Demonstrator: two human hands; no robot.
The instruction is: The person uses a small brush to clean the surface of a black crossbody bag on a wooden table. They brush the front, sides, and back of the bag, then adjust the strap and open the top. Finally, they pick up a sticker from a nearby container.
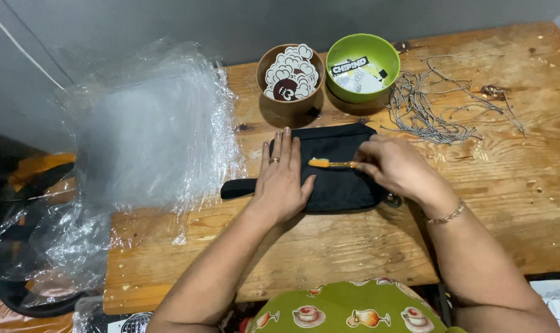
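Note:
A black fabric pouch point(335, 185) with a strap end sticking out to its left lies flat on the wooden table point(354, 246). My left hand point(281, 179) presses flat on the pouch's left half, fingers together, a ring on one finger. My right hand point(398, 168) pinches a small orange brush point(330, 163) and holds its bristled tip on the pouch's top face. A bracelet circles my right wrist.
Behind the pouch stand a brown bowl point(290, 98) of cut-out stickers and a green bowl point(361, 61) of printed cards. A tangle of thin metal chains point(434, 111) lies at the back right. A heap of clear plastic bags point(144, 135) covers the table's left end.

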